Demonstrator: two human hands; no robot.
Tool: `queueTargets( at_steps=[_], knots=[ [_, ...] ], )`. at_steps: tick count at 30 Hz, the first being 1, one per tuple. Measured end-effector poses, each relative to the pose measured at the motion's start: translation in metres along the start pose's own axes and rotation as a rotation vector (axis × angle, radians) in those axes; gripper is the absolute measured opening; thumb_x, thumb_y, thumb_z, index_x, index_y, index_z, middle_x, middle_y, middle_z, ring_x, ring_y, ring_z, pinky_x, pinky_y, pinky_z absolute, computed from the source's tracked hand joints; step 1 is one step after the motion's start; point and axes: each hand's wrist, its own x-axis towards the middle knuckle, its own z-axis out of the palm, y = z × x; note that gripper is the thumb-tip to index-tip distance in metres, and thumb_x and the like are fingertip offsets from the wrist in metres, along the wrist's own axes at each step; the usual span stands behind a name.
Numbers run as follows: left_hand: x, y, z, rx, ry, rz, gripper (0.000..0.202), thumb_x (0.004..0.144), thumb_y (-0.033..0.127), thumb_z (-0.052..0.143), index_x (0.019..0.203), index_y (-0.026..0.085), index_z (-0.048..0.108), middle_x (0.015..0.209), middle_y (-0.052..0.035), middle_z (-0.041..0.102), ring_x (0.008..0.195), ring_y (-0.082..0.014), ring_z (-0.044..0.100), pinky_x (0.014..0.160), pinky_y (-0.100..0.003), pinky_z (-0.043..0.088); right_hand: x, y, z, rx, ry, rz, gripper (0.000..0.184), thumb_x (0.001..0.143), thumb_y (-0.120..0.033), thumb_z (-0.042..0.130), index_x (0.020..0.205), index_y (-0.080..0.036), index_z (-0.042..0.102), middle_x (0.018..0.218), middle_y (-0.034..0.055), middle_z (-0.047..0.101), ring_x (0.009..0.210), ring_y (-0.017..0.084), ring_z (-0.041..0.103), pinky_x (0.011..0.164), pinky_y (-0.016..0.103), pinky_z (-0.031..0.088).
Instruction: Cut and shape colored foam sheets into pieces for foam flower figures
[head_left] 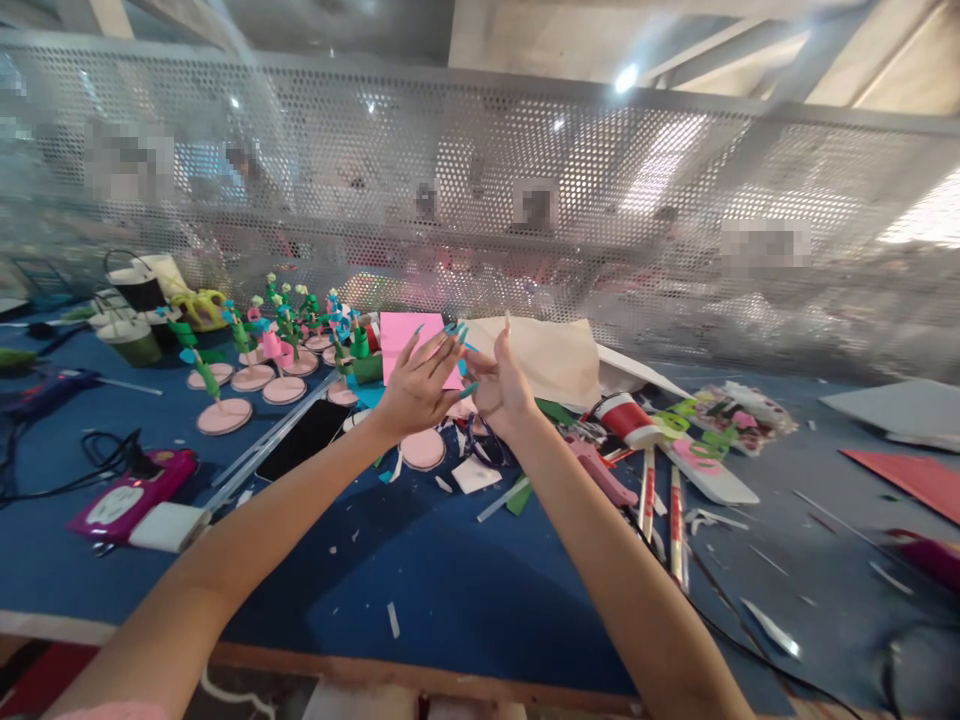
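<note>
My left hand (424, 385) is raised above the middle of the table, its fingers stretched out and teal at the tips. Facing it, my right hand (504, 392) has its thumb pointing up and its fingers reaching toward the left one. The fingertips of both hands meet or nearly meet; I see no object between them. Behind the left hand stands a pink sheet (409, 335). Beneath the hands lie a round pink disc (424, 449) and a small white piece of paper (477, 475). A beige sheet (559, 360) is behind the right hand.
Several small paper plants on pink discs (224, 415) stand at the left. A black phone (304, 440), a magenta device (139, 490) and a white-and-red tape roll (626, 418) lie around. Pink scissors (604, 475) are right of centre. A perforated screen (465, 180) stands behind.
</note>
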Motion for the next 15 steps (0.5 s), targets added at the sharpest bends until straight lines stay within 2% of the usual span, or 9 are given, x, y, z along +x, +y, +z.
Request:
queueTargets(
  at_steps=[2,6,8,11,15],
  knots=[
    [-0.002,0.006,0.002,-0.026,0.047,-0.027,0.056,0.088,0.046,0.031,0.133,0.013,0.041,0.135,-0.016,0.046,0.13,-0.029,0.033,0.109,-0.053,0.013,0.0,0.0,0.001,0.064,0.071,0.04,0.035,0.061,-0.058,0.067,0.068,-0.023,0.067,0.081,0.0019,0.07,0.087,0.019,0.062,0.071,0.03,0.049],
    [-0.001,0.014,0.007,-0.246,0.089,-0.07,0.053,0.091,0.046,0.023,0.134,0.02,0.041,0.138,-0.0115,0.043,0.131,-0.0255,0.03,0.11,-0.049,0.012,0.002,0.003,-0.001,0.096,0.131,0.009,0.026,0.051,-0.038,0.079,0.069,-0.024,0.067,0.08,-0.0012,0.07,0.087,0.017,0.062,0.071,0.028,0.049],
    [0.002,0.016,0.007,-0.407,0.076,-0.092,0.051,0.092,0.045,0.02,0.133,0.024,0.042,0.14,-0.009,0.042,0.133,-0.0223,0.029,0.111,-0.046,0.013,0.004,0.004,-0.003,0.104,0.132,-0.011,0.024,0.051,-0.034,0.08,0.07,-0.025,0.068,0.08,-0.0026,0.07,0.09,0.017,0.061,0.071,0.026,0.05],
    [0.007,0.02,0.004,-0.646,0.064,-0.205,0.052,0.092,0.047,0.019,0.132,0.025,0.042,0.14,-0.008,0.041,0.135,-0.0219,0.023,0.112,-0.045,0.017,0.007,0.004,-0.006,0.124,0.157,-0.027,0.019,0.054,-0.032,0.078,0.069,-0.027,0.068,0.086,-0.0039,0.07,0.097,0.016,0.06,0.075,0.026,0.049],
    [0.014,0.029,0.003,-0.856,0.179,-0.428,0.054,0.088,0.05,0.037,0.136,0.025,0.032,0.143,-0.0099,0.034,0.134,-0.0237,0.027,0.105,-0.043,0.033,0.003,0.004,0.002,0.151,0.131,-0.021,0.014,0.056,-0.031,0.074,0.067,-0.026,0.067,0.094,-0.0029,0.069,0.103,0.016,0.058,0.081,0.027,0.048]
  ],
)
